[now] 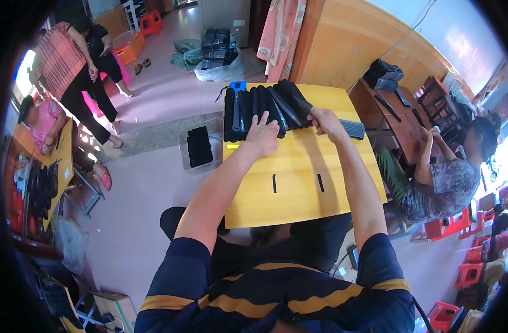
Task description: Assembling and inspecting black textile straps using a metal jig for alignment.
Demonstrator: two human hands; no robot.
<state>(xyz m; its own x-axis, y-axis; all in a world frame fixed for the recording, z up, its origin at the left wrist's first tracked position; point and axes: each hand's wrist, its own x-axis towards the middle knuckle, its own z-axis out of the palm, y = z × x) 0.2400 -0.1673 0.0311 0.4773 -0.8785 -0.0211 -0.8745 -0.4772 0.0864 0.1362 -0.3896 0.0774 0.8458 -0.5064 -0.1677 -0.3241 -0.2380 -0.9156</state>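
Note:
A row of long black fabric-like bundles (244, 114) lies side by side across the far part of the yellow table (298, 205); their exact kind is unclear. My left hand (261, 136) rests on the near ends of the middle bundles, its fingers spread. At the right end of the row, my right hand (325, 123) has its fingers closed on the lower end of a black bundle (293, 101). Just right of that hand lies a stack of grey strips (352, 129). Two short black strips, a left one (274, 183) and a right one (320, 183), lie apart nearer me.
A small blue object (238, 86) sits at the row's far left, a yellow one (233, 147) at its near left. Left of the table stands a clear bin (216, 158) holding black pieces. People work at side tables left and right; two others stand at far left.

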